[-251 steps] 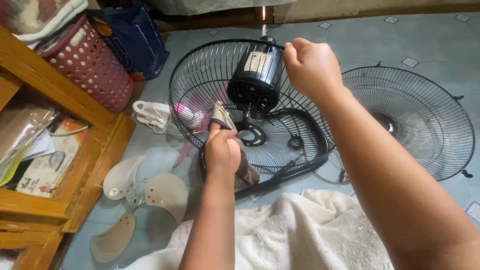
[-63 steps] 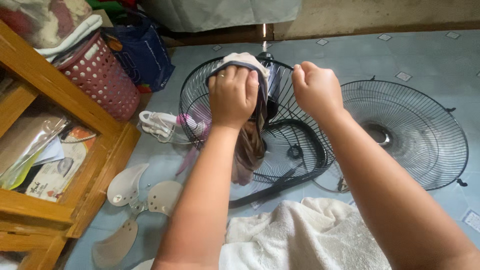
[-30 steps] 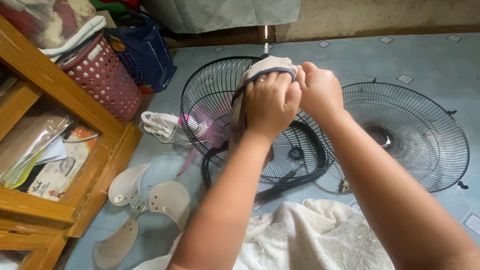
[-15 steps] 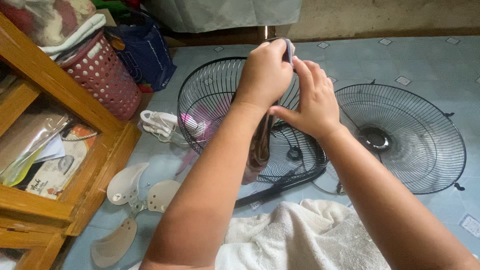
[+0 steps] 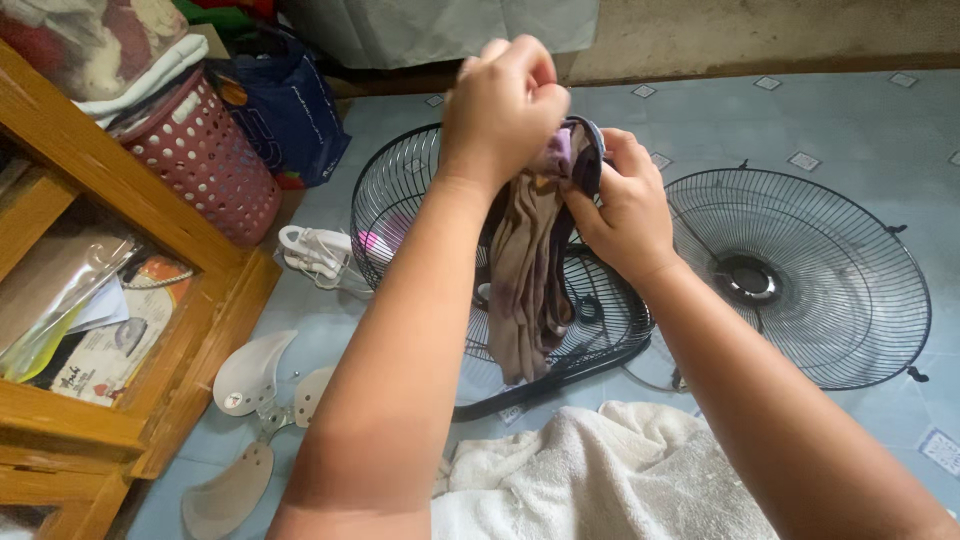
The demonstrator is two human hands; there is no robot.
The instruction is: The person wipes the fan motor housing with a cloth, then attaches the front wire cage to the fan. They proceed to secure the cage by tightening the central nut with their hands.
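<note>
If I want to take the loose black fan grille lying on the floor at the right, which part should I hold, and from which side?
Grip the grille by its outer rim at the right edge, coming from the right. It lies flat, and that side is probably clear floor; its left edge sits close under the right hand and forearm. The thin wires give fingers room to hook under the rim.

**Room: tiled floor, wooden shelf on the left**

Floor [image 5: 860, 120] is pale blue-grey tile with small diamond insets, evenly lit, soft shadows. Wooden shelf unit [image 5: 110, 190] runs along the left edge, papers and packets inside. Perforated red basket [image 5: 205, 165] and dark blue bag [image 5: 290, 115] sit beside it. Beige wall base [image 5: 760, 35] at the top, pale cloth [image 5: 450, 25] hanging over it.
</note>
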